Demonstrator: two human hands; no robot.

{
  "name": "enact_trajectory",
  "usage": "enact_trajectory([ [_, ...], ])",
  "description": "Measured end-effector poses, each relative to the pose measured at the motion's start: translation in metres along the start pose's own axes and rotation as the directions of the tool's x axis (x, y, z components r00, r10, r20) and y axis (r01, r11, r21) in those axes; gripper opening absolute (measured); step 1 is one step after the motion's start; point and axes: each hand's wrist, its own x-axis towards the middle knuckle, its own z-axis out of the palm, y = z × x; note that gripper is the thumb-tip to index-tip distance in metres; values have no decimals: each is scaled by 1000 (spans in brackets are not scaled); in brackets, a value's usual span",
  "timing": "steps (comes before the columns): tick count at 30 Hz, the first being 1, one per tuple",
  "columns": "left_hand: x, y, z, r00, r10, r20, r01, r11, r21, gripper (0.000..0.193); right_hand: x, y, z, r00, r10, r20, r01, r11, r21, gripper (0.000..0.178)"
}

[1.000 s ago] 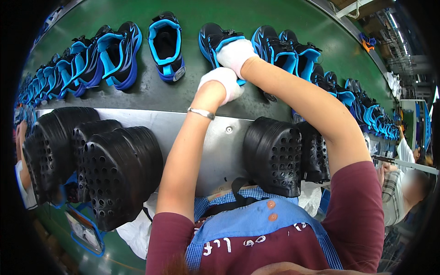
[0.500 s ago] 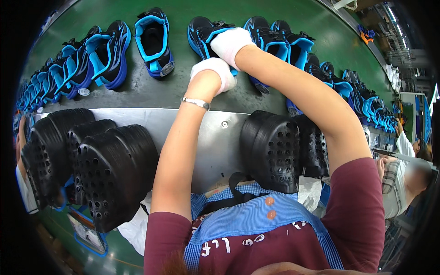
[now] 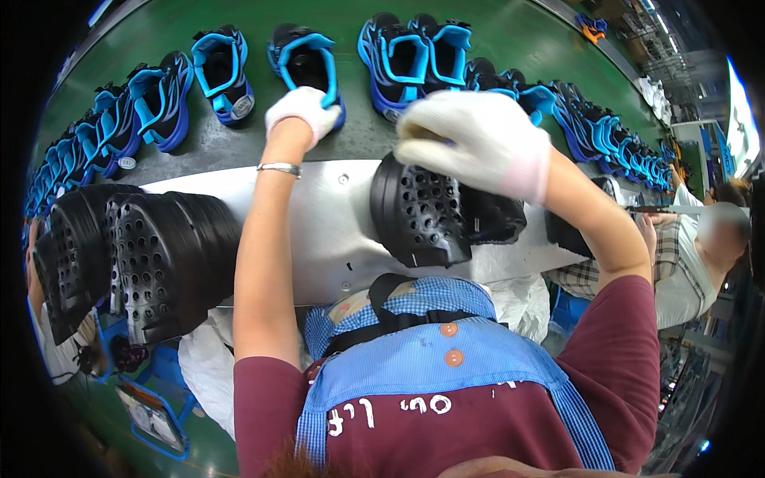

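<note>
My left hand (image 3: 303, 111), in a white glove, is closed on the heel of a black-and-blue sneaker (image 3: 279, 56) with a light-blue lining. The sneaker rests on the green work surface, toe pointing away from me. My right hand (image 3: 482, 139), also gloved, hovers just above a black block full of round holes (image 3: 426, 211). Its fingers and thumb curve apart with a dark gap between them, and I make out nothing held there. Whether it touches the block's top, I cannot tell.
Sneakers line the green conveyor (image 3: 171, 179), with one sneaker (image 3: 223, 72) left of mine and a pair (image 3: 394, 68) right. Along the metal ledge (image 3: 319, 231) stand more black perforated blocks (image 3: 163, 255). A seated person (image 3: 677, 263) is at the right.
My right hand has left the sneaker and come back toward me, to the right, over the black block. My left hand is now at the sneaker's heel. The view has shifted.
</note>
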Motion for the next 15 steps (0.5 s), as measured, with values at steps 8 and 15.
enact_trajectory([
  [8,-57,0,7,861,-41,-507,91,993,74,41,-98,-22,-5,998,-42,51,50,984,-169,66],
  [15,-97,20,18,674,115,-730,-196,980,-26,33,-104,-23,4,999,-34,24,38,977,-208,61],
])
